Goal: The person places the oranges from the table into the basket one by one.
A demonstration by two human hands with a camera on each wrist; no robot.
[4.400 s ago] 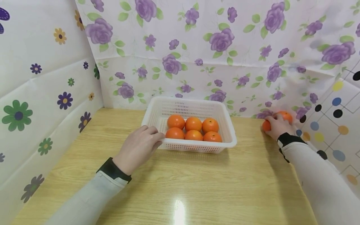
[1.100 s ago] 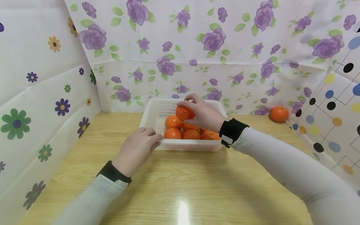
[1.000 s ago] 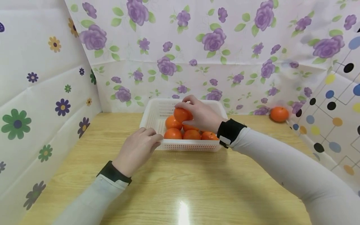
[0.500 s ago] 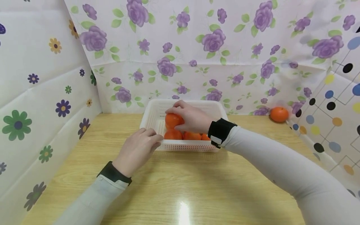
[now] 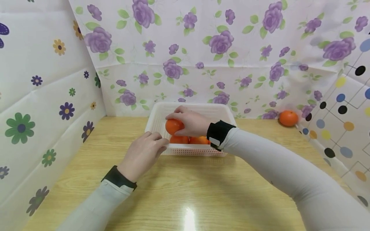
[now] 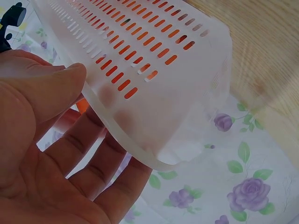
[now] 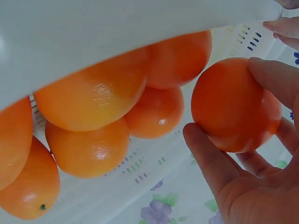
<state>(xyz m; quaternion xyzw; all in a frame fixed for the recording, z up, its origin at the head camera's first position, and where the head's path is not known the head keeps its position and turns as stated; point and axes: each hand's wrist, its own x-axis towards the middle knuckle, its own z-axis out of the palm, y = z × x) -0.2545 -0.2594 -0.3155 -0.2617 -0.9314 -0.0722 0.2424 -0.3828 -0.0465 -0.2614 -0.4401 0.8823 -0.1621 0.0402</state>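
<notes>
In the head view my left hand [image 5: 143,155] grips the front left corner of a white perforated plastic basket [image 5: 196,146]. The left wrist view shows the thumb on the outside of the wall [image 6: 187,100] and the fingers curled inside the rim. My right hand [image 5: 194,123] holds an orange [image 5: 173,127] over the left part of the basket, with thumb and fingers around the fruit [image 7: 233,105]. Several more oranges [image 5: 180,140] lie grouped in the basket; the right hand and wrist cover some of them in the head view. The right wrist view shows them beside the held one.
One more orange [image 5: 288,118] sits on the wooden table [image 5: 162,192] at the far right corner. Flower-patterned sheets [image 5: 199,83] stand behind and to the left, and a dotted sheet [image 5: 344,128] on the right. The basket is close to the back sheet.
The right hand has taken an orange from the far right corner and carried it to the basket. Lately it moved left and slightly lower with it. The left hand keeps its grip.
</notes>
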